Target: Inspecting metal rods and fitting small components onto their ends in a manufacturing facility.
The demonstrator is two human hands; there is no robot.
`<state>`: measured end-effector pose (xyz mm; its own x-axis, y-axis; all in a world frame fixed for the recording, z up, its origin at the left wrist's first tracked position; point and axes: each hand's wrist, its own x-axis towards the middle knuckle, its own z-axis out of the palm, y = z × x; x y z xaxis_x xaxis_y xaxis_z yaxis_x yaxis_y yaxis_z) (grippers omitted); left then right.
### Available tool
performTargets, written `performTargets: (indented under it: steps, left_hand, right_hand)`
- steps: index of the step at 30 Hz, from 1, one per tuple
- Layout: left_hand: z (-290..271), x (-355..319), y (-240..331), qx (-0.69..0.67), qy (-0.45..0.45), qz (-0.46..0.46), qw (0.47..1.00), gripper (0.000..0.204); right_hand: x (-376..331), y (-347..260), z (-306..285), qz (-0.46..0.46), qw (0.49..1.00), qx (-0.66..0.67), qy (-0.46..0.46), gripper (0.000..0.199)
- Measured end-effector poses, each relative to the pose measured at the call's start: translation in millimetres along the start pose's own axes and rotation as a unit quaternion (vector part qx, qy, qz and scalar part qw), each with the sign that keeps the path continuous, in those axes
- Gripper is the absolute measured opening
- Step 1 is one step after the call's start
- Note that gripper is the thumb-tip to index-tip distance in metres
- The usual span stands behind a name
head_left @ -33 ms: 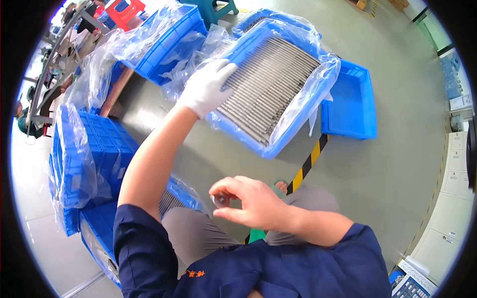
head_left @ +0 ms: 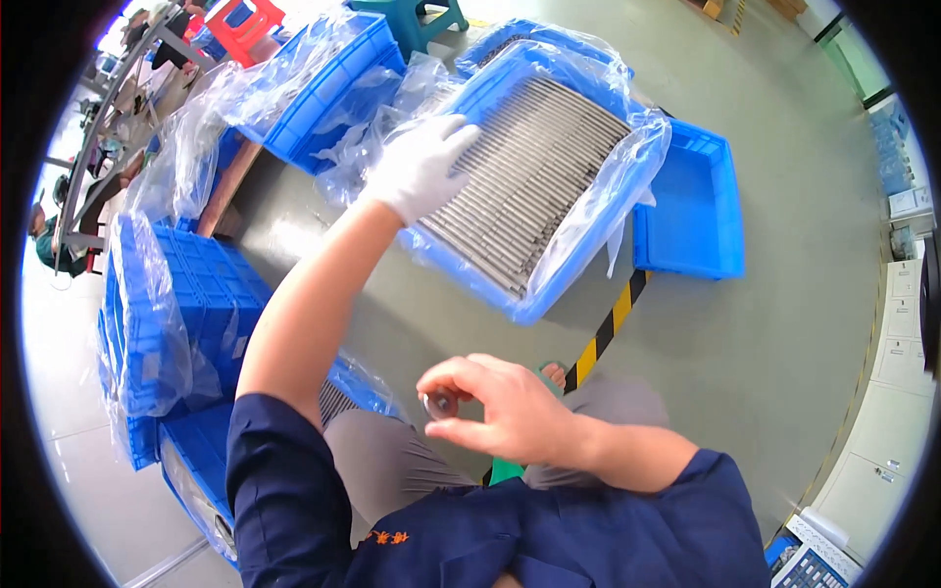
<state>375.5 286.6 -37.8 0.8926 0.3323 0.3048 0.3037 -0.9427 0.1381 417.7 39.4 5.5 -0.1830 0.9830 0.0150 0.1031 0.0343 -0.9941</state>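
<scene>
Head view showed, at the upper centre of the frame, a blue bin (head_left: 526, 312) lined with clear film (head_left: 643, 162), where metal rods (head_left: 539, 162) lay side by side, probably so that they packed flat. The gloved left hand (head_left: 420, 169), its fingers loosely spread, was at their left edge, though contact could not be told. At lower centre, the bare right hand (head_left: 515, 407) curled thumb and fingers around a small round dark piece (head_left: 444, 403), seemingly to keep it steady.

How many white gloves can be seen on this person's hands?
1: the white glove on the left hand, at the left side of the metal rods. The right hand is bare.
</scene>
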Motion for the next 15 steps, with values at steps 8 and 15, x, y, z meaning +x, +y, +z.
performTargets:
  steps: [8, 15]
  left_hand:
    - [136, 155, -21, 0.036, -0.031, 0.066, 0.997, 0.042]
    - [160, 189, -18, 0.071, -0.088, 0.030, 0.993, 0.043]
  right_hand:
    - [-12, 29, -76, 0.070, 0.986, 0.076, 0.129, 0.031]
    - [-9, 51, -102, 0.127, 0.969, 0.152, 0.149, 0.032]
